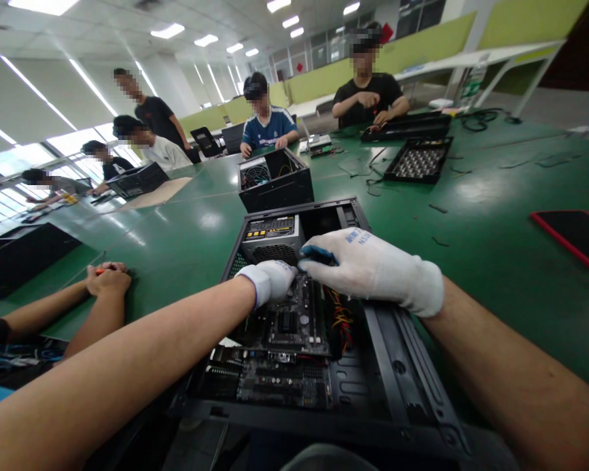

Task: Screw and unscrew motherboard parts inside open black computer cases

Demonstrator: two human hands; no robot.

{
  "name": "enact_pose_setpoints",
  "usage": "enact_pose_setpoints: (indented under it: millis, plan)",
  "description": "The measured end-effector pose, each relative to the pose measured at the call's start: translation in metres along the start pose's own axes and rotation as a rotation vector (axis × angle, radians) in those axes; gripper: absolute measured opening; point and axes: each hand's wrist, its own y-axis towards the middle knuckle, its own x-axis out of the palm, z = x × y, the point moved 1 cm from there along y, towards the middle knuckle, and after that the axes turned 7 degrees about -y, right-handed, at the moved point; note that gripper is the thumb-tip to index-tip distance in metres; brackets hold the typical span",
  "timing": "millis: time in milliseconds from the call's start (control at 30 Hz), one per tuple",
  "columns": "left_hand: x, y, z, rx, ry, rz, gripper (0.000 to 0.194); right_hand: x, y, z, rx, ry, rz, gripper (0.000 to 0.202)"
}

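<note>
An opened black computer case (397,366) lies on its side in front of me. In it sit a dark motherboard (294,320), a power supply (272,239) with a yellow-marked label, and a bundle of red, yellow and black wires (342,320). My left hand (272,280), in a white glove, is at the motherboard's far edge with its fingers closed and mostly hidden. My right hand (358,265), gloved in white with blue on the palm side, curves its thumb and fingers together beside the left fingertips. What either hand pinches is hidden.
Another open computer case (277,183) stands just beyond mine on the green table (191,255). A red-edged black phone-like slab (574,235) lies at right. A co-worker's hands (108,278) rest at left. More people and a black panel (419,159) are across the table.
</note>
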Motion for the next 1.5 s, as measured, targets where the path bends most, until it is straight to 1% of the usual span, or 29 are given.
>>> enact_pose_setpoints:
  millis: [67,133,200,233,267,367,500,667,833,933,1067,1300,1500]
  plan:
    - [-0.001,0.000,-0.001,0.095,-0.027,-0.116,0.059,0.000,0.000,0.000,0.007,-0.005,-0.008,0.031]
    - [-0.002,0.002,-0.005,0.159,-0.040,-0.291,0.047,0.000,0.001,0.000,0.017,-0.004,-0.020,0.032]
    - [-0.002,0.008,-0.009,0.154,-0.027,-0.441,0.026,0.000,0.001,-0.001,0.023,-0.001,-0.027,0.032]
    - [-0.002,0.011,-0.011,0.143,-0.017,-0.493,0.016,0.000,0.001,-0.001,0.024,-0.001,-0.027,0.032]
    - [-0.001,0.014,-0.012,0.134,-0.010,-0.528,0.013,0.000,0.001,-0.001,0.024,-0.002,-0.025,0.033]
    - [0.001,0.020,-0.012,0.130,0.007,-0.593,0.024,0.000,0.000,-0.001,0.013,-0.006,-0.015,0.032]
    - [0.000,0.021,-0.008,0.136,0.070,-0.718,0.028,-0.001,0.001,-0.001,-0.003,-0.001,-0.002,0.033]
    - [-0.002,0.021,-0.007,0.114,0.093,-0.725,0.023,-0.001,0.000,-0.001,0.018,0.011,-0.021,0.036]
    - [-0.003,0.022,-0.006,0.109,0.104,-0.741,0.038,0.000,0.001,-0.001,0.011,0.003,-0.007,0.034]
    - [-0.005,0.022,-0.004,0.109,0.125,-0.763,0.042,0.001,0.001,-0.001,0.009,0.001,-0.013,0.031]
    - [-0.006,0.023,-0.002,0.108,0.133,-0.764,0.043,0.001,0.001,0.000,0.002,-0.001,-0.014,0.031]
    - [-0.001,0.023,-0.004,0.126,0.114,-0.777,0.042,-0.001,0.001,-0.001,0.009,0.007,-0.018,0.030]
    - [-0.005,0.028,0.002,0.143,0.133,-0.823,0.038,0.000,0.000,-0.002,0.015,0.023,-0.013,0.039]
